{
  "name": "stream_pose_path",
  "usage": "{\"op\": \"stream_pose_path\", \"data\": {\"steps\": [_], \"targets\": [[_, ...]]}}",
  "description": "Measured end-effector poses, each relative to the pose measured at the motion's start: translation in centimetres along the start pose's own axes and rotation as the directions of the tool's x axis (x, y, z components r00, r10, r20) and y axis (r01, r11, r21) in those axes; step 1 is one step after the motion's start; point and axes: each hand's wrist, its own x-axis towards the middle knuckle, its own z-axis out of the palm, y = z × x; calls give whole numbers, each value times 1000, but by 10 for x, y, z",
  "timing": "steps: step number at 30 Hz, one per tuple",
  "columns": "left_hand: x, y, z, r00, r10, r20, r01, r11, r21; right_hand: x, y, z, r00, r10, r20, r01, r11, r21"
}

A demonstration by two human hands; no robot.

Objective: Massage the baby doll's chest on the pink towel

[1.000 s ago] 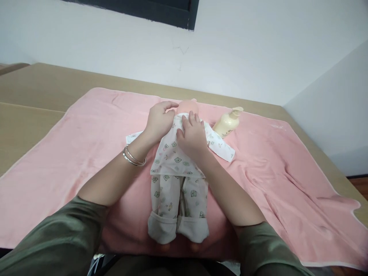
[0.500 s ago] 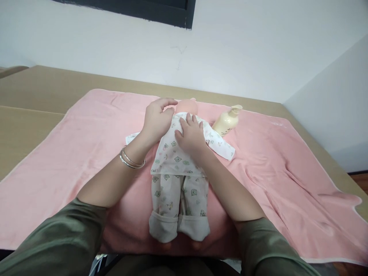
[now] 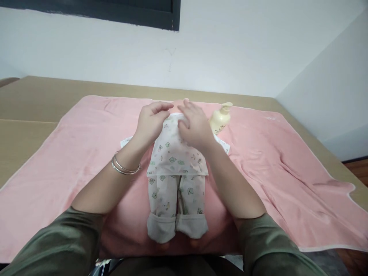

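Observation:
A baby doll (image 3: 177,153) lies lengthwise in front of me, wearing a white top with small printed animals and matching trousers (image 3: 191,195) with turned-up cuffs. My left hand (image 3: 152,120) is at the left side of the doll's head and shoulder, thumb and fingers apart. Above the upper chest and neck is my right hand (image 3: 197,124), slightly blurred, its fingers stretched toward the head. Whether either hand touches the doll is unclear. Both hands hide most of the head. Just past my right hand stands a cream pump bottle (image 3: 220,120).
A pink blanket (image 3: 276,172) is spread under the doll, wrinkled on the right. It covers much of a wooden table (image 3: 31,101), which meets a white wall at the back. A dark frame (image 3: 115,15) is on that wall.
My right hand has lifted from the doll's chest and moved up toward its head. My left hand stays beside the head. The view has shifted slightly.

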Motion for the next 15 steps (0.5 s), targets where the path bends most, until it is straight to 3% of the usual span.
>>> {"op": "stream_pose_path", "data": {"steps": [4, 7, 9, 12, 13, 15], "targets": [[-12, 3, 14, 986, -89, 143, 115, 976, -187, 2, 35, -37, 975, 80, -208, -84, 996, -12], [-21, 5, 31, 918, -164, 362, 294, 893, -340, 3, 79, -53, 922, 101, -375, -107, 994, 4], [-23, 8, 44, 863, -185, 470, 377, 856, -355, 4, 108, -62, 854, 113, -507, -123, 992, 14], [-15, 14, 63, 816, -167, 554, 375, 882, -287, 4, 140, -77, 733, 166, -659, -143, 986, 90], [-10, 16, 69, 798, -151, 584, 356, 899, -254, 4, 145, -80, 715, 175, -677, -126, 985, 121], [0, 21, 81, 751, -120, 649, 309, 933, -186, 3, 150, -84, 728, 158, -667, -74, 985, 154]]}}
